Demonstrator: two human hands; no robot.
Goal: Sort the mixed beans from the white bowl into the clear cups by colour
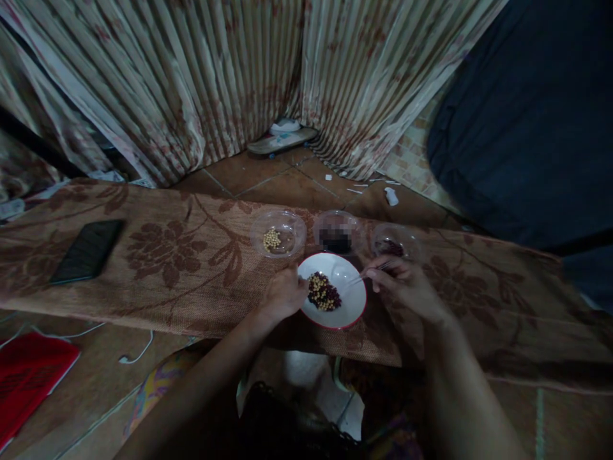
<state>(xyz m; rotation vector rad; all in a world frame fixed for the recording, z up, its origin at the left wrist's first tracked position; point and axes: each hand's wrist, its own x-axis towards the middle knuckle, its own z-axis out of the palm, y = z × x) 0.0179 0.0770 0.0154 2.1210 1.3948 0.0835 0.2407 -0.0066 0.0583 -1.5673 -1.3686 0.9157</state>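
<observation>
A white bowl with a red rim [354,313] stands near the front edge of the cloth-covered table. Mixed pale yellow and dark red or black beans [324,292] lie in its left half. My left hand [286,294] is closed on the bowl's left rim. Over the right rim, my right hand [400,284] pinches a slim, shiny utensil [355,280] whose tip points down into the bowl; its exact kind is unclear. Behind the bowl sit a clear dish of yellow beans [278,234], a clear dish with dark, partly blurred contents [335,233] and a clear dish of dark red beans [393,243].
A dark phone [87,251] lies on the brown floral tablecloth [215,294] at left. Beyond the table are a skateboard [283,140], scraps on the tiled floor and striped curtains [230,70]. A red bag-like item [33,377] and white earphones [136,353] are at lower left.
</observation>
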